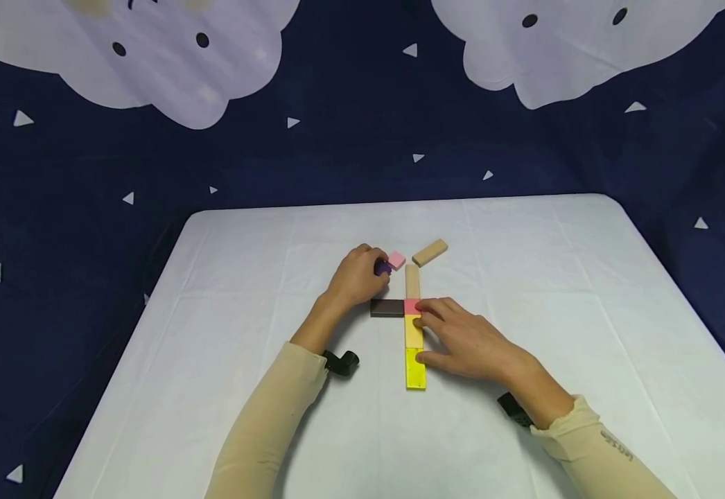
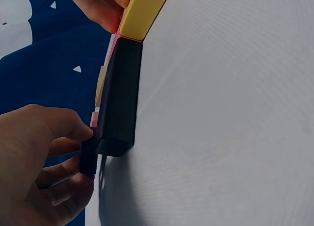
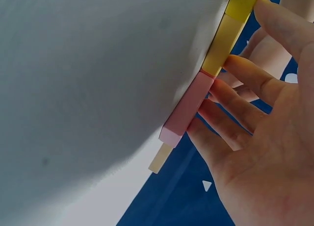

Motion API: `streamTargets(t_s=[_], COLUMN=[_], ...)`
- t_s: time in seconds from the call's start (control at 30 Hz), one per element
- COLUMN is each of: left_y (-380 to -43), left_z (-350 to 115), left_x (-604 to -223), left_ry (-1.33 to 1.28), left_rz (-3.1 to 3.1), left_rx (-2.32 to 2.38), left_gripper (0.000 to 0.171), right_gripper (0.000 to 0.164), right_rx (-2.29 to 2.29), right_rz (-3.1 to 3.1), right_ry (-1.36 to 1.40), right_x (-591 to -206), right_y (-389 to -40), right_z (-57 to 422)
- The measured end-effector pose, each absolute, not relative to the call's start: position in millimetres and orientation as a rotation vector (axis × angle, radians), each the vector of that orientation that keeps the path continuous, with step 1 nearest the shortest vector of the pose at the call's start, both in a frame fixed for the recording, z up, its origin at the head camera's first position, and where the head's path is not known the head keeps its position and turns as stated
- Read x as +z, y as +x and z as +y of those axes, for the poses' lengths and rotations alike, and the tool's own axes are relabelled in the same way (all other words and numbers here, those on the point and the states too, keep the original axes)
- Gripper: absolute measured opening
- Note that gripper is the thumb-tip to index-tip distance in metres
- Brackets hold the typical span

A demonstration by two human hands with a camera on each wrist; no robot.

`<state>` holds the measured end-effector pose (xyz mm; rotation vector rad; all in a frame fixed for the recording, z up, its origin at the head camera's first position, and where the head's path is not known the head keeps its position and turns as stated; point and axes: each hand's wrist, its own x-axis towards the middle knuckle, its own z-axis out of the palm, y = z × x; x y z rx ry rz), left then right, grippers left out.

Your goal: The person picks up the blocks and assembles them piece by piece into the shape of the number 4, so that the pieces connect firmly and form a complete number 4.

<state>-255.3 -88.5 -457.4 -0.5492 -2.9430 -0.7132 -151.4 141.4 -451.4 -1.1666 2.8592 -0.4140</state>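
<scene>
Purple block (image 1: pixel 382 267) sits pinched in the left hand's (image 1: pixel 357 274) fingers, set in from the tabletop's (image 1: pixel 244 277) far edge and roughly midway between its sides. The right hand's (image 1: pixel 471 339) fingers spread, gripping nothing, against the row of blocks (image 1: pixel 414 333). We judge that a low sweep leftward could jostle the dark block (image 1: pixel 387 308), and uneven right-hand pressure could skew the row. We note writing (image 1: pixel 616 445) on the right sleeve (image 1: pixel 612 466), too small to read; we find no brand.
</scene>
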Motion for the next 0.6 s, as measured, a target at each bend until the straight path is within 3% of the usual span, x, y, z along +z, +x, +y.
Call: streamTargets(t_s=[0.6], left_y=[-235.2], left_z=[-107.3], left_x=[-437.6], left_ry=[-0.646], left_rz=[-2.932], left_rx=[-0.589], left_gripper=[0.032], right_gripper=[0.052], right_rx=[-0.429], right_rz=[2.856], right_ry=[-1.16], right_x=[-450.0], right_y=[-150.7], right_z=[140.4])
